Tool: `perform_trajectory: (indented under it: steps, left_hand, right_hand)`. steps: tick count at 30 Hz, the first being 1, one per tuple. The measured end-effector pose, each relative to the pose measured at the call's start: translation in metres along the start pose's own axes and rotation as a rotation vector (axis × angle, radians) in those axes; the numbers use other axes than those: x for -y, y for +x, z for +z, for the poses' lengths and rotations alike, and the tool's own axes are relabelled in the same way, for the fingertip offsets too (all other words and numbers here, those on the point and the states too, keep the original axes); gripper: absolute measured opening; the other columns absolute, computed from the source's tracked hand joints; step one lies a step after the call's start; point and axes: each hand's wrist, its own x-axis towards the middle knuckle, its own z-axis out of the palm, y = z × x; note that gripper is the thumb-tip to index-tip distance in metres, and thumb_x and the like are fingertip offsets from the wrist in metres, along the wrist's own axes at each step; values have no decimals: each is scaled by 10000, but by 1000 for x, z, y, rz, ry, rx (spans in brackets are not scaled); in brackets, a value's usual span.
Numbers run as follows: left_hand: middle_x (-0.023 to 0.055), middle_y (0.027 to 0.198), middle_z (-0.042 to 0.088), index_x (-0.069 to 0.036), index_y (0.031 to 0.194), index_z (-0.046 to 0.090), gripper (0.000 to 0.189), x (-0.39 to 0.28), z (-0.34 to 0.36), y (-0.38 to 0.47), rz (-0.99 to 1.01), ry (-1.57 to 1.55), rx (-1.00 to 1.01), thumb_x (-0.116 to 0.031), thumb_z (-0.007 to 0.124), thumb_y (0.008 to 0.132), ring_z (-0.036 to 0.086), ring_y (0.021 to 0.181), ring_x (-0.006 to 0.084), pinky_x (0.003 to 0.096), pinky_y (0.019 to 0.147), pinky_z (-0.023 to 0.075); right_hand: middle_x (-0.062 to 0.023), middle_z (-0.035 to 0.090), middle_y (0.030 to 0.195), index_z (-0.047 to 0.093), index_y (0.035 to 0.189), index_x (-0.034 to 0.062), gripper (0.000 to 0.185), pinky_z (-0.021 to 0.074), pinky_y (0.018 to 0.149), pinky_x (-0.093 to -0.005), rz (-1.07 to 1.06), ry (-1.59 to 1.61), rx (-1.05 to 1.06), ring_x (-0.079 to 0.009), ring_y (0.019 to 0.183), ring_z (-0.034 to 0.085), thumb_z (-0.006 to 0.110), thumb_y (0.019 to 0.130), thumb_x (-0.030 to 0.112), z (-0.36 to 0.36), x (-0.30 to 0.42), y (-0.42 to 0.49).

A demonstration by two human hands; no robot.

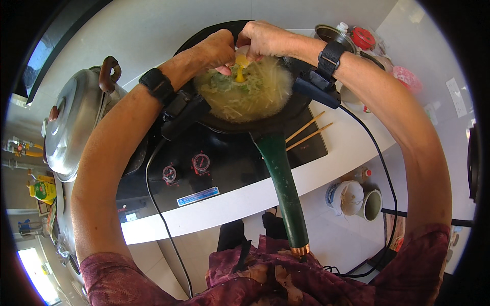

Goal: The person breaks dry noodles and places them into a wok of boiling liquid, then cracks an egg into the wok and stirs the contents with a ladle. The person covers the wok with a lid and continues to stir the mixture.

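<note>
My left hand [219,50] and my right hand [261,40] meet above a dark wok [302,95], both gripping a cracked egg [242,50]. Between the fingers the shell is parted, partly hidden by them. Yellow yolk [240,75] streams down from it into the broth. The soup [260,95] is cloudy, with pale strips and shredded green leaves in it. The wok's long green handle [282,187] points towards my body over the counter's front edge.
A pair of wooden chopsticks [308,130] lies right of the handle on the black gas stove [237,164]. A large lidded metal pot [76,118] stands left. Metal pans [333,34] crowd the back right. Buckets [346,197] sit on the floor. Black cables [386,172] hang from both wrist devices.
</note>
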Motion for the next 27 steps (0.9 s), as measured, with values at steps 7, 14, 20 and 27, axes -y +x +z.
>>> perform_trajectory:
  steps: [7,14,20,27]
  left_hand:
    - [155,882,618,82,936,587,170,2,0,-2,-12,23,-52,55,616,771,684,679,211,290,555,561]
    - [151,878,637,95,975,620,220,-1,-5,-4,17,35,-29,52,629,760,677,681,204,293,566,580]
    - [153,894,646,101,1053,629,301,1,-7,-9,79,-2,-66,54,627,756,674,695,207,293,601,584]
    - [160,870,657,105,1042,636,284,4,-7,-9,115,-24,-92,35,626,767,674,700,203,308,621,576]
  right_hand:
    - [-197,711,1007,682,1113,-46,470,548,745,-365,-79,-228,-56,-285,881,694,740,647,-51,4,2,6]
    - [-226,701,904,692,1031,-55,354,536,693,-417,-175,-216,-88,-312,848,700,738,680,-61,0,5,2]
    - [-219,692,805,701,955,-56,281,535,627,-406,-231,-376,-87,-321,758,701,747,679,-26,-5,14,2]
    - [-230,716,877,708,1060,-19,332,580,656,-368,-244,-315,-111,-264,761,730,581,769,-114,-6,21,-7]
